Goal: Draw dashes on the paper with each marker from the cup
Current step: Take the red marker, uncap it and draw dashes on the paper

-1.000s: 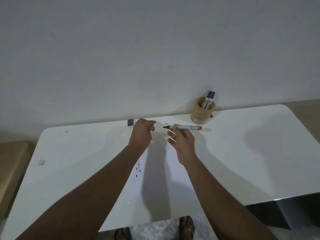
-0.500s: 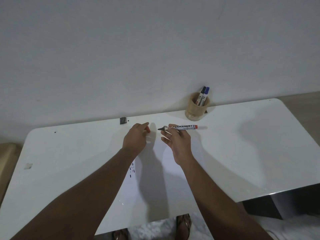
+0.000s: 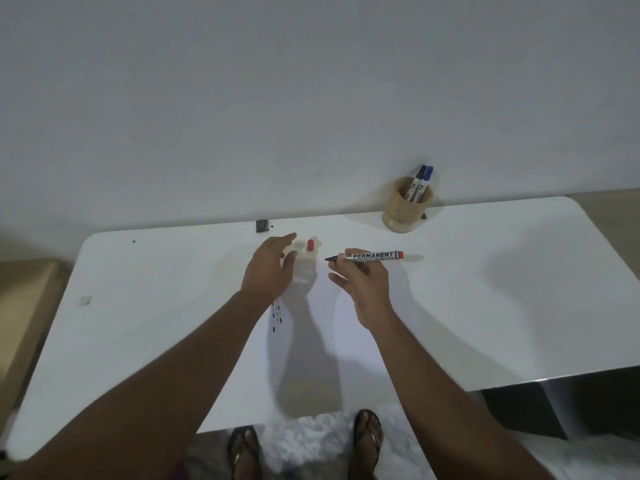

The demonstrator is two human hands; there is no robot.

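Note:
My right hand (image 3: 363, 289) holds an uncapped marker (image 3: 367, 256) marked PERMANENT, lying level above the table with its dark tip pointing left and a red end to the right. The marker's red cap (image 3: 310, 244) lies on the table, just right of my left hand (image 3: 272, 268), whose fingers are spread and hold nothing. A white paper (image 3: 322, 327) lies under both hands, with several short dashes (image 3: 277, 315) near its left edge by my left wrist. A tan cup (image 3: 407, 209) at the back holds two markers (image 3: 420, 183), one black-capped and one blue-capped.
The white table (image 3: 502, 306) runs up to a pale wall. A small dark block (image 3: 262, 225) sits at the table's back edge, and a small scrap (image 3: 85, 300) lies at the left. A tan box (image 3: 20, 306) stands left of the table. My sandalled feet (image 3: 304, 445) show below the front edge.
My left hand has let go of the red cap, which now lies on the table, and its fingers have spread. The right hand keeps the marker level.

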